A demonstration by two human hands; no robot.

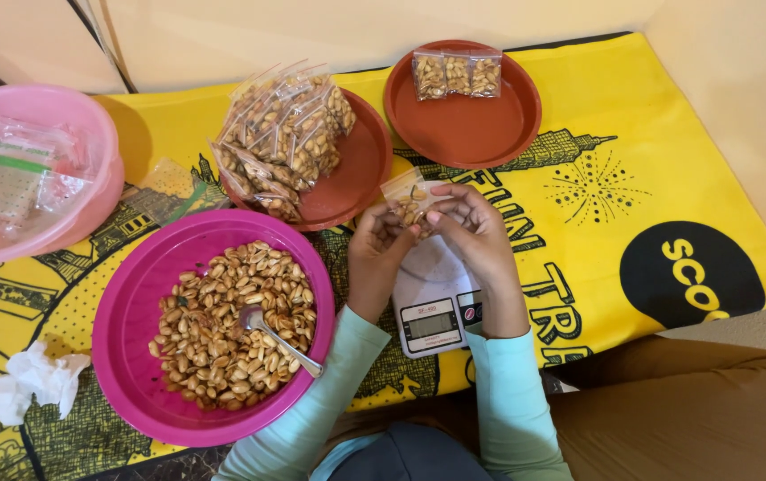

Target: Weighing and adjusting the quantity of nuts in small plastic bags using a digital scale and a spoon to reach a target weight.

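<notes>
Both hands — left hand [374, 254] and right hand [476, 233] — pinch a small clear bag of peanuts [409, 203] above the white scale [436, 307], with many packets heaped on the near brown plate [360, 174], yet the magenta bowl [133, 303] looks well stocked — plenty left.

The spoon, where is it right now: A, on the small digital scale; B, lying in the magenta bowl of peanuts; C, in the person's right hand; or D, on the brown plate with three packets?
B: the spoon lies on the peanuts in the magenta bowl, while both hands hold a small clear bag.
</notes>
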